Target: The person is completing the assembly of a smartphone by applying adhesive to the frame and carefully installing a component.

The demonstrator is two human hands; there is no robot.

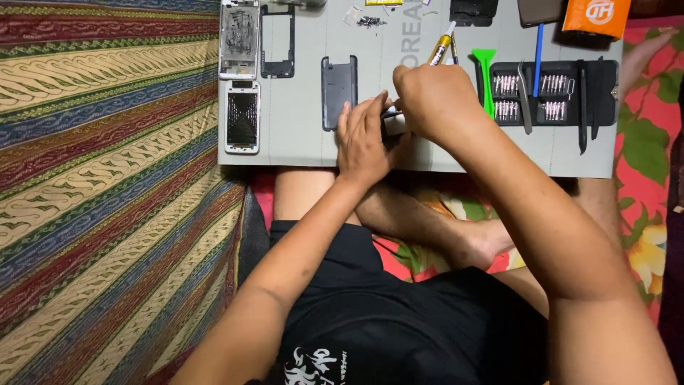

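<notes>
Head view | left hand [363, 139] pins a small dark part [390, 125] flat on the grey worktop [299, 135] – steadies it | right hand [431, 100] curled round a yellow-handled tool [442, 48], tip hidden | grey back cover [338, 91] just left of hands – bit case [552, 93] right

- A home floor is serving as a phone-repair spot: a person is sitting cross-legged on patterned cloth [107, 178].
- A grey work mat [299, 128] is holding opened phones [242, 117] and a screwdriver-bit case [552, 93].

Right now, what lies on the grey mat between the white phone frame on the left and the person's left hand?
In the head view, a dark grey phone back cover lies between the white phone frame and the left hand.
</notes>
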